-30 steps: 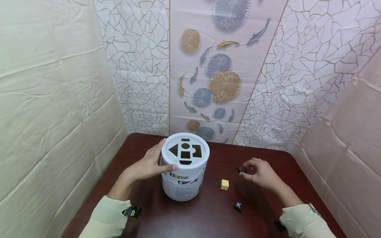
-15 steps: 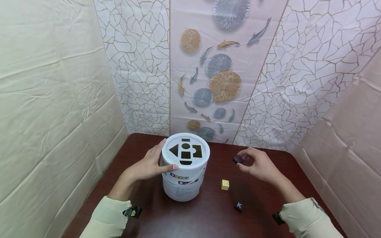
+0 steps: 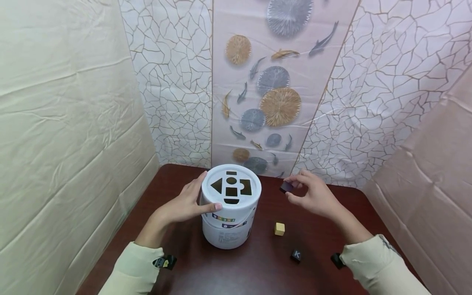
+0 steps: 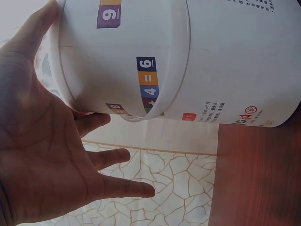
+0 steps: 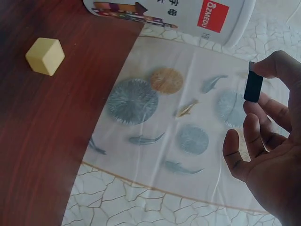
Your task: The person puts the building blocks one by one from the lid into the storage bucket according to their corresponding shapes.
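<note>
A white bucket [image 3: 225, 229] stands upright on the table, its lid [image 3: 254, 196] cut with several shaped holes. My left hand [image 3: 183, 203] rests against the bucket's left side, thumb at the front of the lid rim. In the left wrist view its fingers are mostly straight, and some stand apart from the wall. Right of the bucket, my right hand [image 3: 313, 194] pinches a small dark block [image 5: 254, 83] between thumb and fingertips, above the table. Below it on the table lie a yellow cube [image 3: 279, 229] and a black block marked K [image 3: 296, 255].
The dark red-brown table [image 3: 236, 274] ends at a patterned cloth backdrop [image 3: 273, 135]. Cream cloth walls [image 3: 92, 164] stand on both sides. The bucket's thin handle [image 4: 181, 61] hangs down along its side.
My right hand has carried the dark block up and left, nearer the lid. The left hand stays on the bucket; the cube and the K block have not moved.
</note>
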`<state>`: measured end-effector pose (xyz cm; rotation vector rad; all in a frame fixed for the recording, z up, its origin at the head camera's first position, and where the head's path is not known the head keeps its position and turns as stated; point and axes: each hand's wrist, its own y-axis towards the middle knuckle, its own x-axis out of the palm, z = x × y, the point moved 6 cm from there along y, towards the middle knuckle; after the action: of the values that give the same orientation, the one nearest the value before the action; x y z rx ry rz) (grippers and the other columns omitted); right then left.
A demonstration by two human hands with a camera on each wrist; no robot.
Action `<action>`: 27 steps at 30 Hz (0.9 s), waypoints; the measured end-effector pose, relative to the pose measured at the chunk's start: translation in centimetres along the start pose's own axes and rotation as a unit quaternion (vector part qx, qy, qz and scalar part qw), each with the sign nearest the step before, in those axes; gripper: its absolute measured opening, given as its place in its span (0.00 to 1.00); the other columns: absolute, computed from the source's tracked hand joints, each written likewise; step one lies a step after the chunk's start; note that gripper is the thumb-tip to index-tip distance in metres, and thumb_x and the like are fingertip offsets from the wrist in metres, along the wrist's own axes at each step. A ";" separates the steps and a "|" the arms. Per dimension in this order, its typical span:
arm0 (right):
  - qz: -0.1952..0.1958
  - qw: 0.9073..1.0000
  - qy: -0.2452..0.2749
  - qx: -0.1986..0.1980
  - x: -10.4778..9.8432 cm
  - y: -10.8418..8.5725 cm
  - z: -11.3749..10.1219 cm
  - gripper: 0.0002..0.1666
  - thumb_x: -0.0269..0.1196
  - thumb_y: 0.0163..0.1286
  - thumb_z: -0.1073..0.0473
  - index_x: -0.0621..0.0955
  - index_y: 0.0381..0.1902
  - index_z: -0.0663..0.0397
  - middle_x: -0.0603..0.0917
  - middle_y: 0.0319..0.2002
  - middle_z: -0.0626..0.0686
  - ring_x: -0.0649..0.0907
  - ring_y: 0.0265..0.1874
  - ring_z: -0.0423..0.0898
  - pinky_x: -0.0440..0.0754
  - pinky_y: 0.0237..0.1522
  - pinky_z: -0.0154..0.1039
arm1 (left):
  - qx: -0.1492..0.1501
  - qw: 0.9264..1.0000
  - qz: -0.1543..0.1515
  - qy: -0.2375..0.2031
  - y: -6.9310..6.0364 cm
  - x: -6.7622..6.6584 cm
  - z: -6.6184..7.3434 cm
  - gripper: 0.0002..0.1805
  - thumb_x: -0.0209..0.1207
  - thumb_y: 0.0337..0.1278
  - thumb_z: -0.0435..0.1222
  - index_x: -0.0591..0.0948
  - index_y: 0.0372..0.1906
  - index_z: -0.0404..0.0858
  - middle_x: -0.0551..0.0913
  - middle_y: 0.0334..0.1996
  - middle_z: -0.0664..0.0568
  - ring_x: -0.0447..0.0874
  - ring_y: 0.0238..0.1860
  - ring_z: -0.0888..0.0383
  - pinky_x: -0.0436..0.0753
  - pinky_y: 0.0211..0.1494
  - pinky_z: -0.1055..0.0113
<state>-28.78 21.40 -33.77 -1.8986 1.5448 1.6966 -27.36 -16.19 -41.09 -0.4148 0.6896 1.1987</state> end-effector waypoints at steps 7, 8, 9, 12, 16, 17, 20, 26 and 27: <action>0.006 1.000 0.014 -0.020 -0.1 1.4 -1.2 0.20 0.79 0.63 0.64 0.92 0.53 0.50 0.82 0.38 0.46 0.82 0.40 0.41 0.82 0.45 0.39 | -0.002 1.000 -0.002 -0.002 -0.1 -0.1 0.0 0.73 0.73 0.57 0.70 0.40 0.93 0.53 0.49 0.91 0.40 0.43 0.90 0.33 0.56 0.83 0.20; 0.006 1.000 0.018 -0.023 -0.1 1.7 -1.3 0.20 0.79 0.63 0.64 0.92 0.53 0.50 0.82 0.38 0.46 0.81 0.40 0.41 0.82 0.45 0.39 | -0.002 1.000 -0.002 -0.003 0.0 -0.1 0.0 0.73 0.73 0.57 0.70 0.39 0.93 0.53 0.49 0.91 0.40 0.43 0.90 0.33 0.56 0.83 0.20; 0.007 0.999 0.023 -0.028 -0.2 1.9 -1.5 0.20 0.79 0.63 0.64 0.92 0.53 0.51 0.83 0.38 0.47 0.82 0.40 0.42 0.83 0.45 0.39 | -0.002 1.000 -0.002 -0.003 -0.1 -0.1 0.0 0.73 0.73 0.57 0.70 0.39 0.93 0.53 0.49 0.91 0.40 0.43 0.90 0.33 0.56 0.83 0.20; 0.006 0.999 0.032 -0.036 -0.2 2.6 -2.2 0.20 0.79 0.63 0.64 0.91 0.54 0.52 0.85 0.40 0.48 0.83 0.40 0.45 0.85 0.44 0.40 | -0.003 1.000 -0.001 -0.002 -0.1 -0.2 0.1 0.73 0.73 0.57 0.70 0.39 0.93 0.53 0.49 0.91 0.40 0.42 0.90 0.34 0.56 0.83 0.21; 0.001 0.999 0.037 -0.035 -0.2 3.3 -2.9 0.21 0.79 0.64 0.63 0.91 0.55 0.51 0.88 0.43 0.47 0.84 0.42 0.47 0.86 0.45 0.39 | -0.002 1.000 0.001 -0.001 -0.2 -0.2 0.2 0.73 0.73 0.57 0.71 0.40 0.93 0.52 0.49 0.91 0.41 0.42 0.90 0.34 0.55 0.84 0.21; 0.000 0.999 0.039 -0.035 -0.1 3.4 -3.0 0.22 0.79 0.64 0.63 0.91 0.56 0.51 0.88 0.43 0.47 0.85 0.42 0.48 0.86 0.46 0.39 | -0.002 1.000 0.001 -0.001 -0.2 -0.2 0.2 0.73 0.73 0.56 0.71 0.40 0.93 0.52 0.48 0.91 0.41 0.42 0.90 0.34 0.55 0.84 0.21; -0.003 0.999 0.042 -0.033 0.0 3.9 -3.5 0.22 0.80 0.64 0.61 0.90 0.56 0.51 0.89 0.44 0.48 0.85 0.43 0.47 0.86 0.47 0.39 | -0.002 1.000 0.002 -0.003 -0.2 -0.1 0.1 0.73 0.73 0.56 0.71 0.40 0.93 0.52 0.48 0.91 0.41 0.42 0.90 0.33 0.54 0.84 0.20; -0.010 0.998 0.045 -0.033 0.4 4.7 -4.3 0.22 0.81 0.64 0.60 0.90 0.56 0.52 0.89 0.44 0.48 0.84 0.43 0.43 0.86 0.48 0.40 | 0.001 1.000 -0.001 -0.005 -0.2 -0.1 0.2 0.72 0.73 0.57 0.70 0.40 0.93 0.53 0.50 0.91 0.42 0.42 0.90 0.34 0.54 0.84 0.20; -0.010 0.998 0.043 -0.033 0.5 4.8 -4.4 0.21 0.81 0.65 0.59 0.90 0.56 0.52 0.90 0.44 0.48 0.84 0.43 0.42 0.86 0.48 0.41 | 0.003 1.000 0.000 -0.004 -0.2 -0.1 0.2 0.72 0.73 0.57 0.70 0.41 0.93 0.53 0.50 0.91 0.41 0.43 0.90 0.33 0.55 0.83 0.20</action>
<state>-29.71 15.92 -30.37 -2.0391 1.5121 1.6990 -27.20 -16.21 -40.89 -0.4048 0.6856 1.1970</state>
